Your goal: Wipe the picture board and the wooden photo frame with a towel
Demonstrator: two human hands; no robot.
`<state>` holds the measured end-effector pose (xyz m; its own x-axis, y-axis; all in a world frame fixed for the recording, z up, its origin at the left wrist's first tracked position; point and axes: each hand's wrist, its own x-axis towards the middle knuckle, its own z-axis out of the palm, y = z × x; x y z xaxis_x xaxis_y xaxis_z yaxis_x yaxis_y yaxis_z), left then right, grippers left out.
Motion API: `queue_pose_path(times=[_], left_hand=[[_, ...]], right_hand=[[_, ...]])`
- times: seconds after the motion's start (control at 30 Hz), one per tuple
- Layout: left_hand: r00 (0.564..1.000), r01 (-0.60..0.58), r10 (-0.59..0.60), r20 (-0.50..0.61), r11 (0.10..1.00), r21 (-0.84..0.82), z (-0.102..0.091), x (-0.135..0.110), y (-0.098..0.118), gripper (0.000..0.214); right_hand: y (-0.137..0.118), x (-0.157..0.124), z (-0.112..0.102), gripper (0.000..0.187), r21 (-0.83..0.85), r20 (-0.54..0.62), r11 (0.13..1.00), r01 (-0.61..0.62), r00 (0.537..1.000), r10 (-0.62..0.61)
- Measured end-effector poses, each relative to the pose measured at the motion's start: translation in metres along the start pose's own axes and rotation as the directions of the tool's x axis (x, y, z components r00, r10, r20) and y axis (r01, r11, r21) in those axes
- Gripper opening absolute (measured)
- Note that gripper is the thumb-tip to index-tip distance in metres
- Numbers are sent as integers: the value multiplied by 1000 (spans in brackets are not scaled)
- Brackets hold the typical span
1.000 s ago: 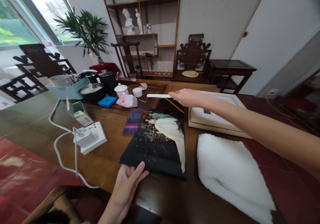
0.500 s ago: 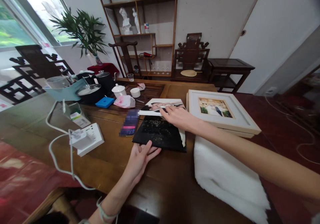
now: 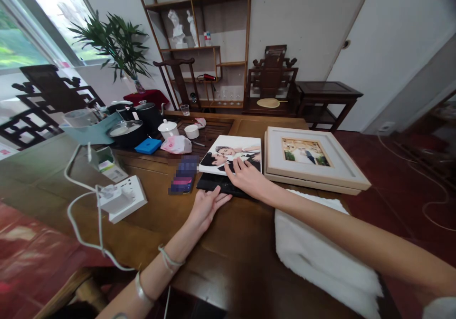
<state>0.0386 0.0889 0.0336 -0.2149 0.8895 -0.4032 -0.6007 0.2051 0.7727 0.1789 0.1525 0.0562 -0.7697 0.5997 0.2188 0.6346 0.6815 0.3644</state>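
A white photo album (image 3: 231, 144) with a picture of two people on its front lies over a flat black sleeve (image 3: 213, 182). Only a strip of the sleeve shows, along the near side; the rest is covered. My left hand (image 3: 211, 207) pinches that near edge, thumb above and fingers below. Across the album's lower right part lies my right hand (image 3: 245, 177), its fingers stretched over the picture. Just left of the album is a phone (image 3: 182, 178) with a blurred screen.
Framed pictures (image 3: 315, 159) are stacked on the right, beside a white fluffy cloth (image 3: 313, 243). A power strip (image 3: 126, 198) with a looping cable sits at left. Farther back are a blue box (image 3: 148, 145), a white lidded cup (image 3: 168, 129) and a black pan (image 3: 126, 132).
The album has come nearer and now covers most of the black sleeve, its picture more fully in view. My right hand has come slightly closer; my left hand has shifted a little forward.
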Motion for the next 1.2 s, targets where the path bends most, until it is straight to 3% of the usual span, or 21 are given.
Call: queue_pose_path(times=[0.3,0.7,1.0,1.2], left_hand=[[998,66,-67,-22,997,-31,14,32,-3,27],[992,59,-63,111,998,38,31,65,0,23],[960,163,-218,177,946,278,21,75,17,15],[969,136,-194,155,936,324,18,76,15,21]], right_hand=[[4,-7,10,46,95,22,994,-61,998,59],[25,-5,14,51,236,83,964,-122,991,105],[33,-1,19,48,362,93,919,-158,987,133],[40,2,25,44,454,88,869,-195,981,174]])
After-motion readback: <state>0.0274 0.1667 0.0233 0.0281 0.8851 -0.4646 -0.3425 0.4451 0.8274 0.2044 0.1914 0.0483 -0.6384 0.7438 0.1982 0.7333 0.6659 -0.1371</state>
